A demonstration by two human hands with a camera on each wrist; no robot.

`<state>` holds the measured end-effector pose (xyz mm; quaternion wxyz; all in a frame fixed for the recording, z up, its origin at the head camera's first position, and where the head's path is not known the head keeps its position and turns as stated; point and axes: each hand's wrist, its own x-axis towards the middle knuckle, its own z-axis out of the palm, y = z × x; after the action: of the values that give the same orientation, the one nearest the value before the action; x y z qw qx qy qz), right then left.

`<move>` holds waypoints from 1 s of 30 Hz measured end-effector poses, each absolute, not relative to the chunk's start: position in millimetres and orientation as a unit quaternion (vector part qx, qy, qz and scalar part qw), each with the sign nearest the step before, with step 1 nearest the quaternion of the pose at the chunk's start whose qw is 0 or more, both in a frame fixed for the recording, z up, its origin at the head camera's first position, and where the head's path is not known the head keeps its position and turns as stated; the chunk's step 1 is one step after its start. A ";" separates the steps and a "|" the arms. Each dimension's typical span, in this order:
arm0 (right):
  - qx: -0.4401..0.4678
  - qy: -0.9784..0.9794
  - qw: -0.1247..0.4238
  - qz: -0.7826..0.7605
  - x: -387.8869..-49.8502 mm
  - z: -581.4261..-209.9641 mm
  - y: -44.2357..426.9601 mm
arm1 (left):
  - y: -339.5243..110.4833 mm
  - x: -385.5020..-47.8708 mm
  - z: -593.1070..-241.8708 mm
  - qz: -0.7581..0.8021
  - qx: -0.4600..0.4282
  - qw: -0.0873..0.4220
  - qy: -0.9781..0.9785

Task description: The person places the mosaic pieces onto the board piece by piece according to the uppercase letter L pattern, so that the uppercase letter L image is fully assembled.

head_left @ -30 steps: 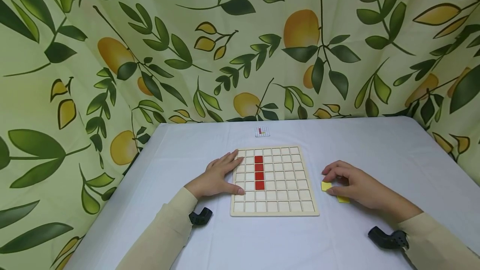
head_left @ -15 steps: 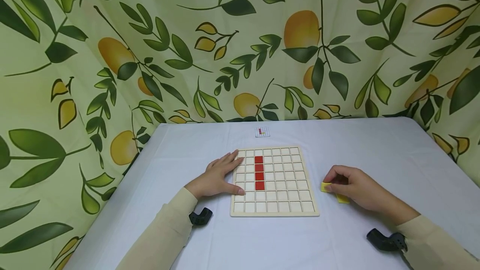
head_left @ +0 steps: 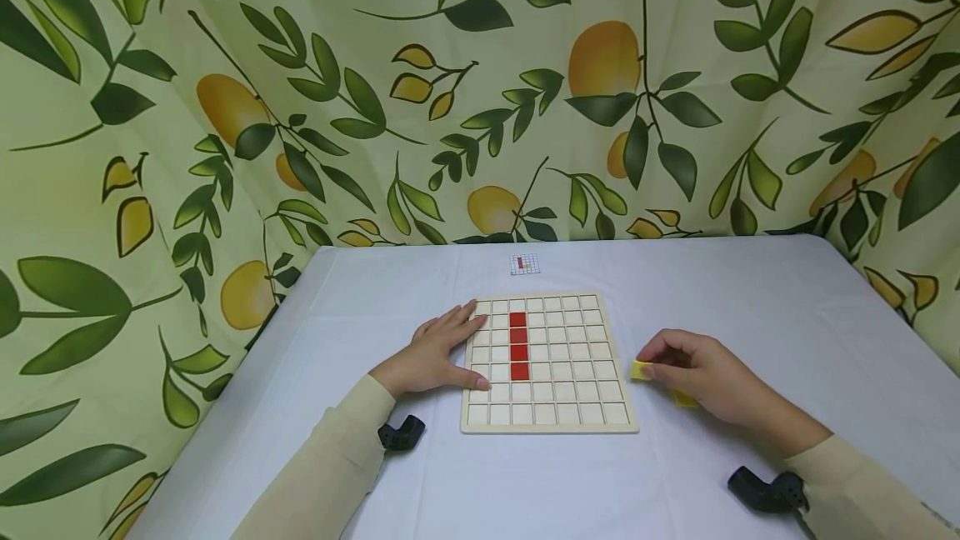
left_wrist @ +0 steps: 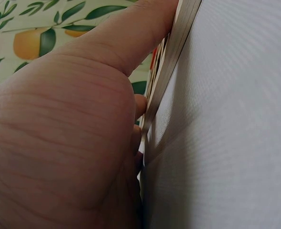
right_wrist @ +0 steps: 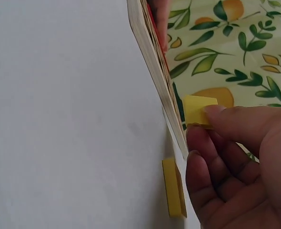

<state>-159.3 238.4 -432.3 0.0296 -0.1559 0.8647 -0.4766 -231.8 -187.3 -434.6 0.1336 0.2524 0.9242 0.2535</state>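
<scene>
A pale wooden grid board (head_left: pixel 551 430) lies flat on the white table, with a column of red square tiles (head_left: pixel 519 352) set in its cells. My left hand (head_left: pixel 435 350) rests on the board's left edge, fingers spread and thumb near the lower left cells. Just off the board's right edge, my right hand (head_left: pixel 708 373) pinches a yellow square tile (right_wrist: pixel 197 109) between thumb and fingers, lifted off the cloth. Another yellow tile (right_wrist: pixel 173 188) lies on the table below that hand; in the head view the hand partly covers it.
Behind the board lies a small printed card (head_left: pixel 525 264) showing a grid with coloured cells. A leaf-and-fruit patterned curtain (head_left: pixel 480 107) hangs behind the white-covered table (head_left: pixel 375 273). Black wrist devices (head_left: pixel 767 492) sit at both cuffs.
My right hand has taken up the yellow tile in a pinch and shifted slightly left toward the board. The left hand and the board have stayed put.
</scene>
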 end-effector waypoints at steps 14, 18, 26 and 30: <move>-0.189 0.840 0.039 -0.507 -154.1 -427.2 215.4 | -185.3 -231.1 -433.2 0.255 0.248 0.137 0.924; -0.198 0.838 0.050 -0.507 -156.3 -426.9 202.1 | -186.2 -230.1 -432.5 0.258 0.244 0.138 0.925; -0.200 0.838 0.059 -0.504 -162.0 -426.6 167.2 | -186.2 -229.6 -433.0 0.254 0.245 0.136 0.926; -0.205 0.845 0.052 -0.492 -166.6 -428.3 150.4 | -185.1 -229.9 -432.2 0.252 0.246 0.136 0.926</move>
<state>-166.6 150.4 -428.3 0.0522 -0.2046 0.8448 -0.4917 -229.9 -185.1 -432.2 0.1359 0.2460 0.9260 0.2519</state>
